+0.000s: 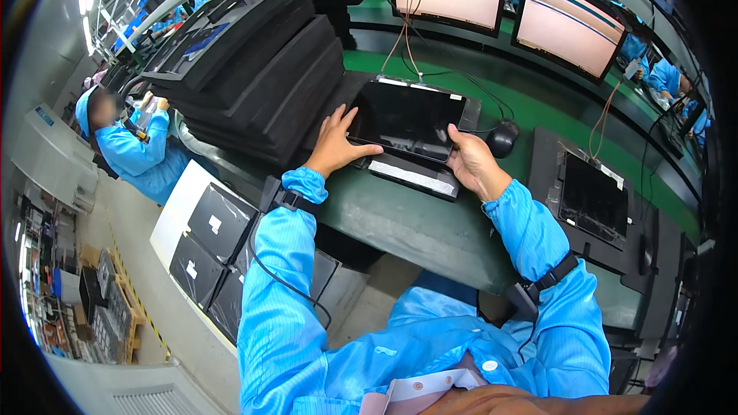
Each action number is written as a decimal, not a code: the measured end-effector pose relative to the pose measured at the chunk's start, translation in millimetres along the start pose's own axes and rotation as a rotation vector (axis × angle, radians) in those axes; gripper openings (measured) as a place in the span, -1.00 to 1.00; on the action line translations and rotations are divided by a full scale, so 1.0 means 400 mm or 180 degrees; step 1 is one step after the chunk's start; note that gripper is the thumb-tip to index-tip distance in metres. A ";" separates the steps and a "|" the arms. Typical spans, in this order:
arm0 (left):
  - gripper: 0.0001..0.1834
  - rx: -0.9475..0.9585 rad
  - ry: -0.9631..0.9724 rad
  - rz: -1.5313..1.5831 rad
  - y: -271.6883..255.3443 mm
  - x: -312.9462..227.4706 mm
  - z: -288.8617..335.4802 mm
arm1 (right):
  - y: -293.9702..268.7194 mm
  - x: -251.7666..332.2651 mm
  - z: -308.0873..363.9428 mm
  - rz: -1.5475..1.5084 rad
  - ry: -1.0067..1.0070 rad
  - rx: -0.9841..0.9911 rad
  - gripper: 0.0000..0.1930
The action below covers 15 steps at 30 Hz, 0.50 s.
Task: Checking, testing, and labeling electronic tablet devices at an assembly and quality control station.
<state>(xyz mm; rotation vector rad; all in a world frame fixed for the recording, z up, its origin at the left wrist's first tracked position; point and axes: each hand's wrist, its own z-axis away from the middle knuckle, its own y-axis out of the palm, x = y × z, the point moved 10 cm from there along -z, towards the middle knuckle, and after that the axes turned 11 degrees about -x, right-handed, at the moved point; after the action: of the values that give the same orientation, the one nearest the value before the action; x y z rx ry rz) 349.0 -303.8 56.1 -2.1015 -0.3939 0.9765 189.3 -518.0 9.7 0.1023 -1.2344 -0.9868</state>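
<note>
A black rectangular display panel [403,117] with small white stickers at its corners lies tilted on a black foam fixture [470,117]. Thin wires run up from its far edge. My left hand [338,144] is at the panel's left edge, fingers spread and thumb stretched along the near edge. My right hand [470,160] holds the near right corner, thumb on the front and the other fingers partly hidden at the side. Just below the panel sits a black bar with a pale strip [413,175].
A tall stack of black foam trays [254,69] stands left of the panel. To the right, a second panel [593,196] rests on black foam. A black mouse [503,138] and two monitors [569,31] are beyond. Wrapped dark panels [221,214] lie lower left, near a co-worker [134,150].
</note>
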 end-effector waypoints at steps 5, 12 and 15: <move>0.09 -0.0451 0.0265 -0.0347 -0.024 -0.015 0.014 | -0.032 0.114 0.059 0.4078 -0.1613 -0.0465 -0.39; 0.00 -0.0543 0.0534 -0.0473 -0.037 -0.044 0.009 | 0.035 0.093 0.189 0.4945 -0.2856 -0.0350 -0.55; -0.01 -0.0531 0.0601 -0.0472 -0.027 -0.053 -0.012 | 0.026 0.105 0.184 0.4960 -0.2910 -0.0403 -0.60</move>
<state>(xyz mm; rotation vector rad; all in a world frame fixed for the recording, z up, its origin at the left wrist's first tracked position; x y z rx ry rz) 339.2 -310.9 77.4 -2.2552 -0.5414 0.6726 134.7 -508.6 74.6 -1.3493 -1.5084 0.3675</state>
